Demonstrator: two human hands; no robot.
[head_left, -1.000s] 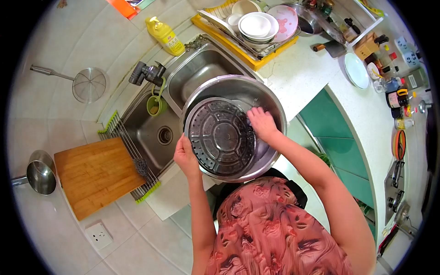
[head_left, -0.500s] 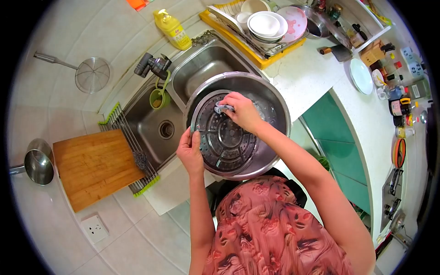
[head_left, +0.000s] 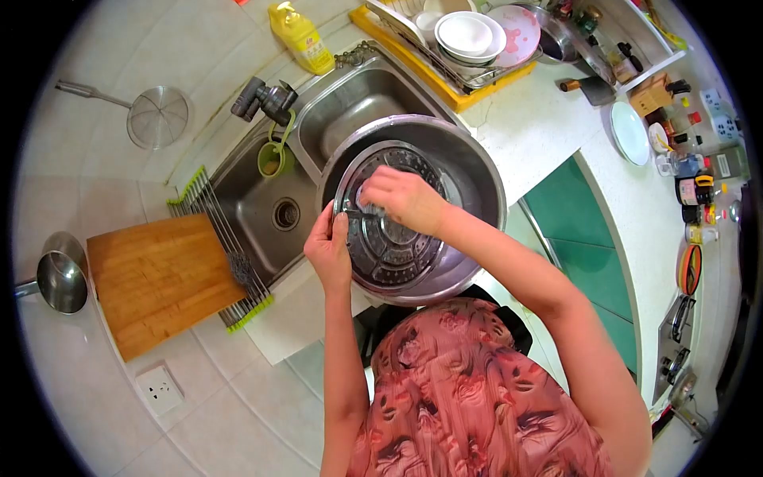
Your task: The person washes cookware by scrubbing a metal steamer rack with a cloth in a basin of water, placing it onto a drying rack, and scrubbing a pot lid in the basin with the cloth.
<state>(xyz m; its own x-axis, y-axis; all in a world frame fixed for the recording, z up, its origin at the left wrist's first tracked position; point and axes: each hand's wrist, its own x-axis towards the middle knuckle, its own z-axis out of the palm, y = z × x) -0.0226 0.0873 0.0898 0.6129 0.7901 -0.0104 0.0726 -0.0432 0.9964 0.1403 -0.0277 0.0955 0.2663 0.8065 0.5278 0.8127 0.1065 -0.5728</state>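
A round metal steamer tray (head_left: 391,274) with punched holes sits tilted inside a large stainless steel basin (head_left: 469,274). My left hand (head_left: 327,246) is closed on the tray's left rim, thumb on the inner side and fingers outside. Over the upper left of the tray, my right hand (head_left: 404,203) presses down with bent fingers. Only a small edge of the crumpled greyish-white cloth (head_left: 364,200) in it shows; the fingers cover the rest.
Behind the basin is a double sink (head_left: 350,107) with a faucet (head_left: 266,99) and a hanging green strainer cup (head_left: 275,159). A cutting board (head_left: 163,278) lies at left. A dish rack (head_left: 469,91) stands at the back, near a yellow soap bottle (head_left: 302,40).
My right hand has moved left and slightly down across the tray with the cloth, turning palm-down. My left hand keeps its hold on the rim. The camera view has shifted slightly.
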